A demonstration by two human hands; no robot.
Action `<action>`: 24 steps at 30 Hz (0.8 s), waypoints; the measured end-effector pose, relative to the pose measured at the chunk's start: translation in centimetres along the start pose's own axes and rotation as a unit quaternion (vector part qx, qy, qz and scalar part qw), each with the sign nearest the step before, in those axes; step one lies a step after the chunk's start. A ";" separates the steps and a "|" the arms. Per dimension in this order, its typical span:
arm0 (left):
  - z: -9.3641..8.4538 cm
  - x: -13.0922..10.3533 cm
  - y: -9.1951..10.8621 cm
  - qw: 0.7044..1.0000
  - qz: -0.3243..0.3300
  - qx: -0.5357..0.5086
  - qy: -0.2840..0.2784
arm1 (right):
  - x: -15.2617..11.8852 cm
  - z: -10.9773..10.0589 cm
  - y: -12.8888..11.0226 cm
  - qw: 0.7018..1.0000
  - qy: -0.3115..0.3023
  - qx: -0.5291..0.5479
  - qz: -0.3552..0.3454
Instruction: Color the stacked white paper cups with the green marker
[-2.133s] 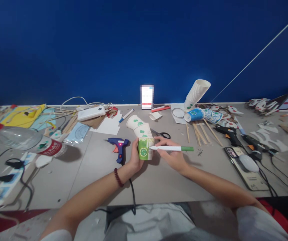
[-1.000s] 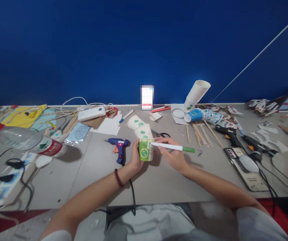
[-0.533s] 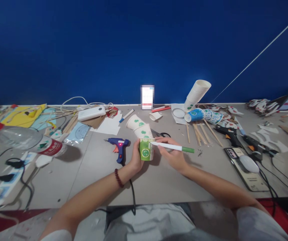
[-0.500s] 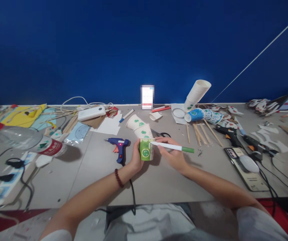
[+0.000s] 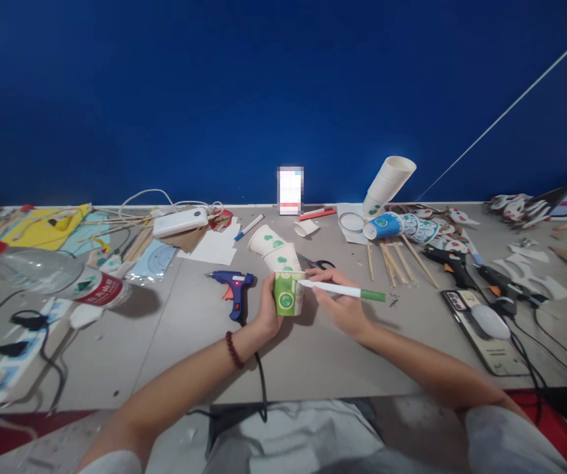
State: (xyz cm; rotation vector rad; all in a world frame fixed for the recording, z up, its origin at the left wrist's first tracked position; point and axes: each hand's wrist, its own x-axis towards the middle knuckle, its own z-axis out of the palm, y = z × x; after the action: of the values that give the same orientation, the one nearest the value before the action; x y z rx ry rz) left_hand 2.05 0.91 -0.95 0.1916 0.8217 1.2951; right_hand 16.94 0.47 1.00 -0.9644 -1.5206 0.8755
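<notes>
My left hand is closed around the side of a paper cup, mostly coloured green with a pale round emblem. Between the fingers of my right hand is a white marker pen with a green end, its tip at the cup's right side near the top. Whether the tip touches the cup is hard to tell. Just behind stand two white paper cups with green leaf prints, one leaning against the other. Scissors lie partly hidden behind my right hand.
A blue glue gun lies left of the cup, its cord running toward me. Farther left are a plastic bottle and a power strip. To the right are wooden sticks, stacked cups, a phone and a mouse.
The marker and my right hand have shifted very slightly to the right. My left hand keeps its hold on the green cup.
</notes>
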 end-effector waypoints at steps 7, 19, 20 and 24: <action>0.2 -0.1 0.1 1.000 -0.011 0.006 -0.003 | -0.1 0.1 0.1 1.000 -0.003 0.007 0.003; 0.3 -0.1 0.1 1.000 -0.006 0.001 0.015 | 0.0 -0.1 -0.4 1.000 -0.022 0.015 0.012; 0.3 -0.1 0.1 1.000 -0.003 -0.002 0.018 | 0.0 -0.1 -0.4 0.999 -0.026 0.016 0.012; 0.3 -0.2 0.1 1.000 -0.003 -0.001 0.013 | 0.0 -0.1 -0.4 1.000 -0.017 0.017 0.015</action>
State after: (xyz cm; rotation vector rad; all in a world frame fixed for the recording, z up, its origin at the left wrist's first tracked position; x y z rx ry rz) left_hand 2.16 0.88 -0.62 0.1721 0.8427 1.2951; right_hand 16.96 0.29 1.34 -0.9548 -1.5175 0.9408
